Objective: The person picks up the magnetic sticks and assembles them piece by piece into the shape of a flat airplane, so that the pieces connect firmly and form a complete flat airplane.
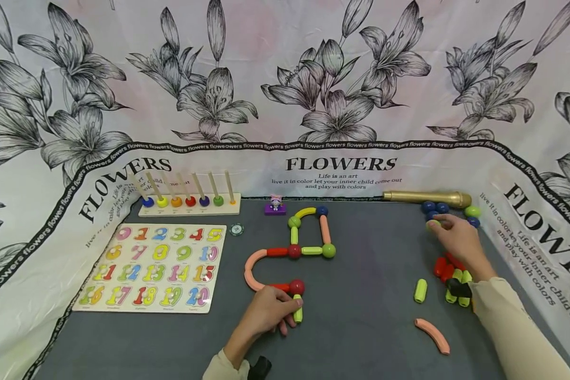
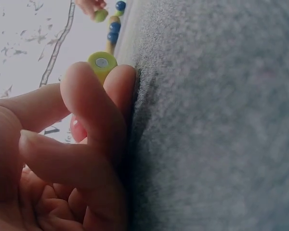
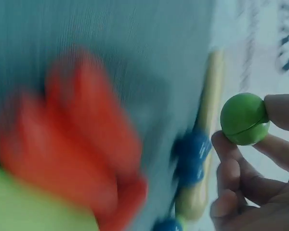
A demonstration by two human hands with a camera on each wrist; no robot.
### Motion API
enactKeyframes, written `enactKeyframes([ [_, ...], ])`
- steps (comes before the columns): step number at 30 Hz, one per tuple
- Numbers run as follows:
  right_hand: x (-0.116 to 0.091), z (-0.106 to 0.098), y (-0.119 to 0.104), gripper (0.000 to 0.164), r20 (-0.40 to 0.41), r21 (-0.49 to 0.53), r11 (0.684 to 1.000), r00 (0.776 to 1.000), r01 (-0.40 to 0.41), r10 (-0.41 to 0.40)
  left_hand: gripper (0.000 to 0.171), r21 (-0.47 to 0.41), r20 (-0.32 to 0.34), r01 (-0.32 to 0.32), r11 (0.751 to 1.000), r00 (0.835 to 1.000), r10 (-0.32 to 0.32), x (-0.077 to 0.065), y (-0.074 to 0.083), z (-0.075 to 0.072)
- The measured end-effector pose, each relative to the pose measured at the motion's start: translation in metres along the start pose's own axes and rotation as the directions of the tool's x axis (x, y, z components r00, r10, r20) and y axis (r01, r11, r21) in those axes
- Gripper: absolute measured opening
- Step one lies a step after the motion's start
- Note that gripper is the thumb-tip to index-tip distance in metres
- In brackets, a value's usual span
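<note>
A green ball (image 3: 244,119) is pinched between the thumb and fingertips of a person's right hand (image 1: 458,243), toward three o'clock over a grey table (image 1: 361,316). The left hand (image 1: 268,310), thumb and fingers drawn together, grips a green stick (image 1: 297,312) at six o'clock of a red ball (image 1: 296,287), which ends a shape of linked sticks and balls (image 1: 312,250). Blue balls (image 1: 442,208) and a gold rod (image 1: 418,197) lie at eleven o'clock from the right hand; red sticks (image 1: 440,266), a loose green stick (image 1: 420,291) and a curved peach stick (image 1: 434,336) sit around seven. At ten o'clock from the left hand lies a number board (image 1: 187,232), with a peg stand (image 1: 190,211) at the board's one o'clock.
</note>
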State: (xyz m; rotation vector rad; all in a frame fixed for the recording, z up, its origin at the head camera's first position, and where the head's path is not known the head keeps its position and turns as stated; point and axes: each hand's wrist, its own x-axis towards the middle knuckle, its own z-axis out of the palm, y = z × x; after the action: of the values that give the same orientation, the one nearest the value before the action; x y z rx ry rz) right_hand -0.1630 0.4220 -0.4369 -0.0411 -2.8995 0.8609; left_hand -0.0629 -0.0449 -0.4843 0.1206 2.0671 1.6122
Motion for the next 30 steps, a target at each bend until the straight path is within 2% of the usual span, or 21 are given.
enactKeyframes([
  [3, -0.016, 0.008, -0.019, 0.054, 0.092, 0.105, 0.994, 0.996, -0.021, 0.011, 0.028, -0.004, 0.016, 0.002, 1.000, 1.000, -0.002, 0.001, -0.001, 0.000],
  [6, -0.032, 0.019, -0.039, 0.054, 0.168, 0.214, 0.977, 0.986, -0.021, -0.016, 0.028, -0.016, 0.025, 0.012, 1.000, 1.000, -0.011, 0.001, -0.002, 0.001],
  [9, -0.045, 0.034, -0.058, 0.048, 0.200, 0.297, 0.955, 0.978, -0.007, -0.055, 0.027, -0.035, 0.021, 0.022, 0.999, 1.000, -0.021, 0.002, -0.002, 0.002],
  [14, -0.062, 0.058, -0.085, 0.033, 0.231, 0.433, 0.901, 0.967, 0.000, -0.111, 0.027, -0.042, 0.017, 0.026, 0.999, 1.000, -0.026, 0.002, 0.000, 0.000],
  [19, -0.076, 0.077, -0.106, 0.028, 0.283, 0.504, 0.863, 0.950, -0.031, -0.131, 0.026, -0.052, 0.021, 0.025, 0.998, 0.999, -0.024, 0.002, -0.001, 0.000],
  [22, -0.083, 0.087, -0.115, 0.028, 0.332, 0.547, 0.836, 0.928, -0.043, -0.170, 0.025, -0.058, 0.024, 0.020, 0.998, 1.000, -0.019, 0.002, 0.000, 0.000],
  [30, -0.107, 0.108, -0.137, 0.029, 0.443, 0.647, 0.759, 0.845, -0.069, -0.301, 0.026, -0.047, 0.028, 0.017, 0.999, 0.999, -0.016, -0.001, 0.002, -0.002],
])
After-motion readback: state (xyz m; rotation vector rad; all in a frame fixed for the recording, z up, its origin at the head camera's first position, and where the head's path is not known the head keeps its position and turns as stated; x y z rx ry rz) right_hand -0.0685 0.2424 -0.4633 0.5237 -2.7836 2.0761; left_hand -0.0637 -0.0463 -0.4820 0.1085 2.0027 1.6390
